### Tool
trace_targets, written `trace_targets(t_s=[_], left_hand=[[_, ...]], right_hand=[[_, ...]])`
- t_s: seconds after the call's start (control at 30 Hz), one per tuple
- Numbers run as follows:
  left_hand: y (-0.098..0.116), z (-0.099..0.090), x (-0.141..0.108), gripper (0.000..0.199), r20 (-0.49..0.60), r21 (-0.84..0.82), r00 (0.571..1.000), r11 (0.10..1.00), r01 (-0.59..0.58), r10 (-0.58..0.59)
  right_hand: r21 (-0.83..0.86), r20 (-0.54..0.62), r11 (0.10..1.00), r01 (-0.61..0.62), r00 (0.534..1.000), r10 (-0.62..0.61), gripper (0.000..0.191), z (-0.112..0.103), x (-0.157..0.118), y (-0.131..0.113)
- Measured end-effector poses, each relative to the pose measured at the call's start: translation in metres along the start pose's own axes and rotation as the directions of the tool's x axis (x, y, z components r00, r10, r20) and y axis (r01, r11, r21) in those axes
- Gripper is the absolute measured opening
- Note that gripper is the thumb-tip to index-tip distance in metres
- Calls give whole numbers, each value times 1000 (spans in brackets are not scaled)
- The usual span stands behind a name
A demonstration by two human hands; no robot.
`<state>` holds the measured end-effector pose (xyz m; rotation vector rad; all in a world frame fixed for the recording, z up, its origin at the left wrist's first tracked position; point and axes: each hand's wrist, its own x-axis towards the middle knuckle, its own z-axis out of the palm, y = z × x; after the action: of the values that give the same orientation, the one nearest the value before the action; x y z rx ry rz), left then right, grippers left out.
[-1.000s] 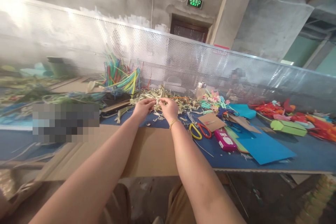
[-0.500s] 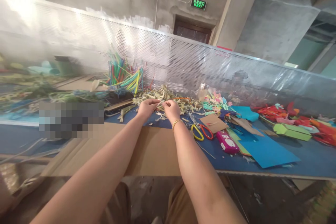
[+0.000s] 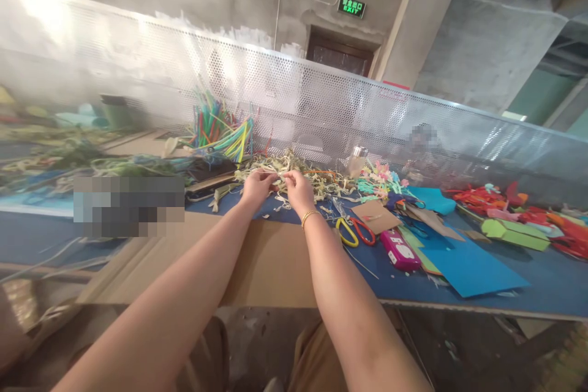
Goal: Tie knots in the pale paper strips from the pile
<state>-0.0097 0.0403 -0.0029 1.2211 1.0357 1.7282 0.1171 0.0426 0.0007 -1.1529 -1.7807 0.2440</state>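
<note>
My left hand and my right hand are close together over the near edge of a heap of pale, yellowish-green strips. The fingertips of each are pinched, facing one another with a small gap. Something thin and pale shows between them, too small to make out. A gold bracelet circles my right wrist. Below the hands lies a sheet of brown cardboard on the blue tabletop.
Scissors with yellow and red handles, a magenta box and blue paper lie right. Red pieces are farther right. Colourful pipe-cleaner-like stems stand back left. A perforated metal screen runs behind the table.
The view has shifted slightly. My hands remain over the heap, still pinched, with the fingertips slightly moved; the right fingers are a little more raised.
</note>
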Motion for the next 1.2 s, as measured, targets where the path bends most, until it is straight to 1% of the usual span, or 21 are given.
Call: trace_targets(t_s=[0.07, 0.13, 0.23, 0.3, 0.4, 0.53, 0.67, 0.87, 1.07, 1.13, 1.2], left_hand=[[0, 0, -1, 23, 28, 0, 1000, 1000, 9, -9], [0, 1, -2, 26, 43, 14, 999, 1000, -6, 6], [0, 1, -1, 23, 16, 45, 999, 998, -35, 34], [0, 0, 0, 21, -15, 43, 1000, 999, -13, 14], [0, 0, 1, 21, -49, -2, 998, 1000, 29, -29], [1, 0, 2, 19, -84, -58, 996, 998, 25, -29], [1, 0, 2, 20, -95, -64, 995, 998, 10, -16], [0, 0, 4, 25, -58, -54, 998, 998, -14, 11], [-2, -2, 5, 30, -40, -94, 999, 995, -39, 35], [-2, -3, 5, 31, -23, -130, 1000, 991, -18, 15], [-2, -4, 4, 33, 18, -180, 999, 983, 30, -27]], right_hand=[[-74, 20, 997, 38, 999, -36, 22, -1, 0, -1], [-173, 18, 984, 45, 999, -43, 25, -2, 0, -2], [-280, -17, 959, 40, 999, -46, 26, -4, -1, -4], [-309, -21, 949, 59, 997, -69, 25, -5, -1, -6], [-323, 12, 941, 100, 995, -102, 26, -6, 0, -8], [-314, 18, 945, 95, 995, -94, 31, -6, 0, -9], [-222, -29, 974, 37, 999, -44, 24, -4, -1, -6], [2, -127, 999, -44, 991, 44, 17, 0, 3, 2], [273, -152, 958, -90, 979, 135, 15, 11, 6, 12], [337, -150, 935, -105, 975, 164, 17, 13, 7, 14], [369, -141, 919, -135, 970, 199, 19, 15, 7, 15]])
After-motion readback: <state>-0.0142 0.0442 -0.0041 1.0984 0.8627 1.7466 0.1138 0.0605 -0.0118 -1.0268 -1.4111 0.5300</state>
